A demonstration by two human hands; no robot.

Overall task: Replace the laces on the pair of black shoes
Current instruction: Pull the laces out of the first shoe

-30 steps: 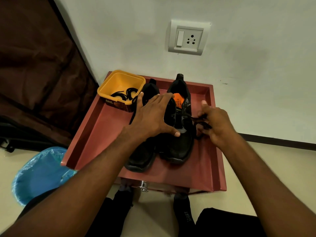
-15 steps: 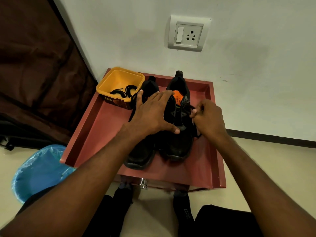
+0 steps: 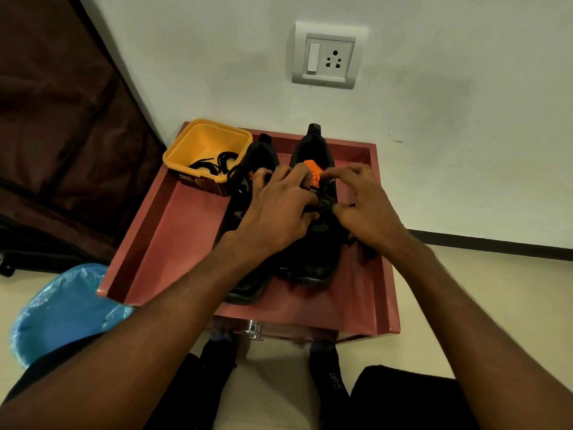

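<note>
1. Fingers (image 3: 291, 175) of the left hand (image 3: 273, 212) are curled over the lace area between the two shoes; the fingertips press down at the tongue of the right shoe (image 3: 313, 252). Whether they pinch a lace cannot be told.
2. Fingers (image 3: 341, 173) of the right hand (image 3: 369, 212) are bent and slightly spread above the right shoe's eyelet area. The thumb tip points toward the left hand's thumb at the shoe's midline; a pinched lace cannot be confirmed.
3. Both black shoes stand side by side on the red tray (image 3: 173, 231), toes toward the near edge and heels toward the far edge by the wall. The left shoe (image 3: 248, 287) is largely covered by the left forearm.
4. An orange tag (image 3: 313, 169) shows at the right shoe's tongue, between the two hands.
5. Dark lace (image 3: 367, 252) lies on the tray just beside the right shoe, under the right wrist.
6. A yellow tub (image 3: 207, 144) occupies the tray's far left corner, touching or just beside the left shoe's heel. Coiled black laces (image 3: 217, 162) lie inside it.
7. A blue-lined bin (image 3: 62, 311) stands on the floor beside the tray's near left corner.
8. A white switch and socket plate (image 3: 328, 55) is mounted on the wall above the tray.
</note>
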